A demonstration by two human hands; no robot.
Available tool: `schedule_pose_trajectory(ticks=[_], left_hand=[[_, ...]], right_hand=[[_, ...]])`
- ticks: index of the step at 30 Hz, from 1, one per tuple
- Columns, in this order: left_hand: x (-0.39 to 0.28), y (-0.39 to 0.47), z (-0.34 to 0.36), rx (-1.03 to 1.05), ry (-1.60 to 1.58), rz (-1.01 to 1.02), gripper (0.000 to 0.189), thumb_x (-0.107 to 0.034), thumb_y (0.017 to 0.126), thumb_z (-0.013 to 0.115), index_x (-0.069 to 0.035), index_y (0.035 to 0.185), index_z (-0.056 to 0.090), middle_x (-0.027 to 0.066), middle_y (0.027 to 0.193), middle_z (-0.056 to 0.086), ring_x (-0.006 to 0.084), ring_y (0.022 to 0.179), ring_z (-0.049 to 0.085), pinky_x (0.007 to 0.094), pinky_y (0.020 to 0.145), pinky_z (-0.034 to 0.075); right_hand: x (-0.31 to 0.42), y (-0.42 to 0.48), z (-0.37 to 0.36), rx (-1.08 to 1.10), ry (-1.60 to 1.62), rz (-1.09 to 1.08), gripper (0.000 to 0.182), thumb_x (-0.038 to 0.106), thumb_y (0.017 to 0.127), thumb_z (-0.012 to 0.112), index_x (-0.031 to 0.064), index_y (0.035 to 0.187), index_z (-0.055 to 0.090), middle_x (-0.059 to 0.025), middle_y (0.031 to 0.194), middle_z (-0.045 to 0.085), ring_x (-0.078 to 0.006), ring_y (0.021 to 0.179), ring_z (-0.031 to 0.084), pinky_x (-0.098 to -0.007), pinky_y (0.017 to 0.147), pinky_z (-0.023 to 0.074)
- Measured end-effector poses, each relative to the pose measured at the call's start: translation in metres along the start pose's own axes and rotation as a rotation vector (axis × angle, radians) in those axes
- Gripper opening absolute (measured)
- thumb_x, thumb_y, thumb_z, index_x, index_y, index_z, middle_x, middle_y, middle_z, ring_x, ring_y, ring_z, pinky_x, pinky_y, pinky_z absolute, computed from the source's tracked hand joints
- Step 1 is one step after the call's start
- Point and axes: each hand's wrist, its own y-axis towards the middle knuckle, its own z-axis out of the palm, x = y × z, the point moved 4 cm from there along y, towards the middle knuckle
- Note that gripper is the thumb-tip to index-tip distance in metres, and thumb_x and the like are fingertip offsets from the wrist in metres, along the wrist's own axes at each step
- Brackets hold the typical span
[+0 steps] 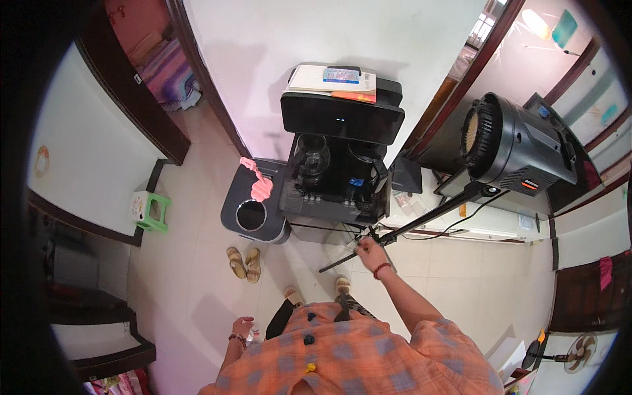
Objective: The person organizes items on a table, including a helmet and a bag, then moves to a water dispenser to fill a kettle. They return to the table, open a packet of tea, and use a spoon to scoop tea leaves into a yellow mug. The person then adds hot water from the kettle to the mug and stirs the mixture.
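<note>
My right hand (371,254) reaches forward beside the joint of a black light stand (387,238), its fingers bent; whether it grips anything there is unclear. Low on the left, my left hand (243,326) hangs beside my body, close to a small clear item (254,336) that I cannot make out. Ahead stands a black two-pot coffee machine (343,118) with a glass pot (311,159) on the left and a second glass pot (363,170) on the right. Papers or booklets (303,79) lie on its top. A pink object (261,188) rests on a dark grey bin-like appliance (237,187) with a round opening.
A large studio light (513,143) on the stand's boom juts over a white cabinet (484,224) at right. Tan sandals (253,265) lie on the floor, left of my feet. A green and white stool (157,212) stands by the left wall, and a fan (580,353) is at lower right.
</note>
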Motion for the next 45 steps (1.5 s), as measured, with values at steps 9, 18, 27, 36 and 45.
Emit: schedule_pose_trajectory(ticks=[9, 18, 27, 36, 45], left_hand=[[-0.054, 0.003, 0.097, 0.525, 0.425, 0.355, 0.017, -0.007, 0.081, 0.059, -0.003, 0.096, 0.064, 0.0078, 0.081, 0.063, 0.0195, 0.074, 0.064, 0.0299, 0.061, 0.049], [-0.103, -0.004, 0.147, 0.656, 0.641, 0.487, 0.018, -0.011, 0.082, 0.058, -0.002, 0.097, 0.064, 0.0075, 0.083, 0.064, 0.019, 0.077, 0.063, 0.0302, 0.065, 0.049], [-0.124, -0.01, 0.152, 0.674, 0.685, 0.533, 0.02, -0.015, 0.083, 0.057, -0.002, 0.097, 0.064, 0.0073, 0.085, 0.065, 0.0185, 0.081, 0.062, 0.0304, 0.069, 0.048], [-0.126, -0.014, 0.132, 0.617, 0.581, 0.561, 0.023, -0.018, 0.085, 0.056, -0.001, 0.098, 0.064, 0.007, 0.087, 0.066, 0.018, 0.084, 0.062, 0.0307, 0.073, 0.048], [-0.074, -0.006, 0.106, 0.227, -0.346, 0.132, 0.022, -0.022, 0.085, 0.058, -0.003, 0.096, 0.06, 0.0118, 0.07, 0.063, 0.018, 0.048, 0.054, 0.0285, 0.04, 0.041]], right_hand=[[-0.026, -0.102, 0.106, 0.898, -0.312, -0.355, 0.033, 0.036, 0.082, 0.054, 0.0091, 0.1, 0.062, -0.0193, 0.094, 0.064, -0.0355, 0.087, 0.061, -0.0429, 0.076, 0.048], [-0.046, -0.104, 0.076, 0.903, -0.417, -0.149, 0.036, 0.037, 0.085, 0.049, 0.0079, 0.099, 0.064, -0.0195, 0.092, 0.065, -0.0354, 0.087, 0.062, -0.0431, 0.077, 0.0479], [-0.063, -0.098, 0.057, 0.78, -0.309, -0.222, 0.028, 0.029, 0.084, 0.052, 0.0078, 0.099, 0.064, -0.018, 0.093, 0.065, -0.0371, 0.086, 0.061, -0.043, 0.078, 0.0484], [-0.073, -0.083, 0.048, 0.736, -0.27, -0.088, 0.035, 0.035, 0.081, 0.054, 0.0053, 0.096, 0.065, -0.0198, 0.092, 0.065, -0.0363, 0.089, 0.061, -0.0425, 0.077, 0.0476], [-0.085, -0.072, 0.037, 0.755, -0.253, -0.148, 0.038, 0.04, 0.08, 0.054, 0.0033, 0.085, 0.065, -0.0184, 0.084, 0.065, -0.0354, 0.08, 0.061, -0.0422, 0.072, 0.0476]])
